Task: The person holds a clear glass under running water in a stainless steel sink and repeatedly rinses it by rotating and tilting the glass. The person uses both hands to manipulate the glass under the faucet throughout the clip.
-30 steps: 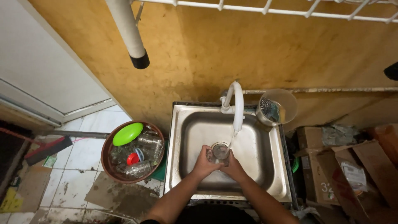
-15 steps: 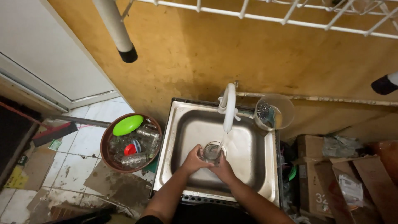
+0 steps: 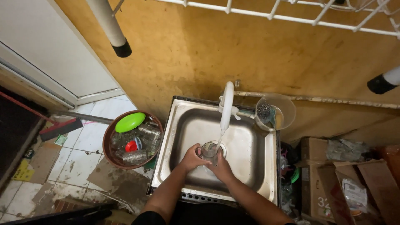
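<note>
Low centre of the frame, left hand [image 3: 192, 158] and right hand [image 3: 221, 168] both wrapped around an upright clear glass [image 3: 208, 151] between them, equally near, directly under the water from the white tap [image 3: 226, 106] above, inside the steel sink [image 3: 250, 166].

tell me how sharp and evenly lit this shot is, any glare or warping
Head view: mostly sharp; the glass between the left hand and right hand reads clearly. Soft glare on the steel sink floor. Wide-angle warping bends the wire rack. Left edge falls dark.
</note>
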